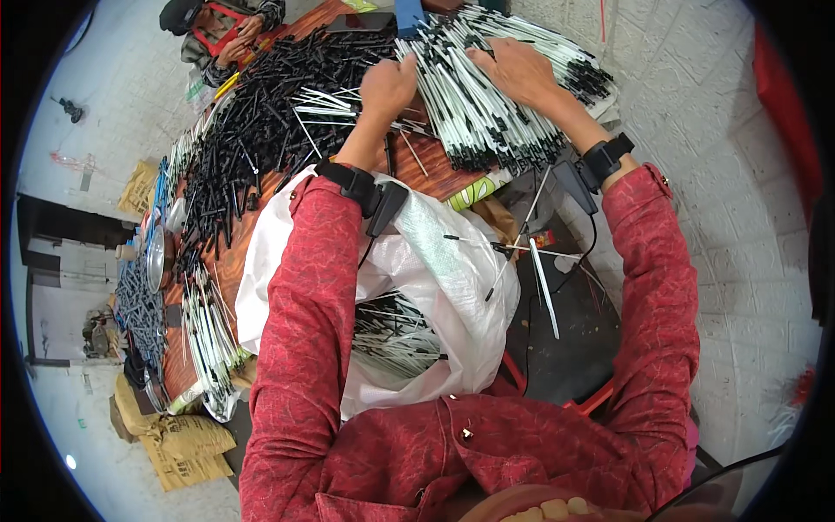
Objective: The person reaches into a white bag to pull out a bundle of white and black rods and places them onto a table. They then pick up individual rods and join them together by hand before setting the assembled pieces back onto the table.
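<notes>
Sticks (474, 117), white with black ends, lie piled on the worktop (430, 177) under my right hand (519, 74) and beside my left hand (387, 88), fingers partly curled, though I cannot tell their hold, near heaped black parts (261, 113).

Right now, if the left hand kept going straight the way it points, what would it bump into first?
Probably the blue boxy thing at the picture's top edge. The left hand might brush the white sticks beside it first; depth is hard to judge here.
</notes>
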### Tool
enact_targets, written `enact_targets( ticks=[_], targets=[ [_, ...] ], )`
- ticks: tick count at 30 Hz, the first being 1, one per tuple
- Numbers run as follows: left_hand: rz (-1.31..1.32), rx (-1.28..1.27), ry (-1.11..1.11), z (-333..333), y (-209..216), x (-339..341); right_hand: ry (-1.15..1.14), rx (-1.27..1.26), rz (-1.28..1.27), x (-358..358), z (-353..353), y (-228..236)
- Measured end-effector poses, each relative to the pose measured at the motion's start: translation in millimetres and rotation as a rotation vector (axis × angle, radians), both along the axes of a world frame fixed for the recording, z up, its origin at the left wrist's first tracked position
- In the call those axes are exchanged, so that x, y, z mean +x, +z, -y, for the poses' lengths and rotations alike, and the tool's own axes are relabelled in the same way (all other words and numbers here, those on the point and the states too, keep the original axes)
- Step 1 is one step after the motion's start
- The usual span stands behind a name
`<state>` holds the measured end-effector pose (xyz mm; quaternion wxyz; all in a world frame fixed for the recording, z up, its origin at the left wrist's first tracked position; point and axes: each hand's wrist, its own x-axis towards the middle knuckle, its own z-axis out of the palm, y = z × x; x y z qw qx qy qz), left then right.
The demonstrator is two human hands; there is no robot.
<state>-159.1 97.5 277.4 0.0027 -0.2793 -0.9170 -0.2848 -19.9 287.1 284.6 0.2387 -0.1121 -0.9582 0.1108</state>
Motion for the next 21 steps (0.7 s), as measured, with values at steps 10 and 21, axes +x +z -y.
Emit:
enact_targets(
  ticks=[10, 21],
  targets=[
    [-0.546, -0.138, -0.174, 34.5, -52.3, -32.7, 0.178, -0.102, -0.041, 70.2, 25.3, -2.7],
    [-0.707, -0.188, -0.3, 74.6, -58.2, -45.1, 0.35, 0.32, -0.188, 78.4, 46.0, -39.6]
  ],
)
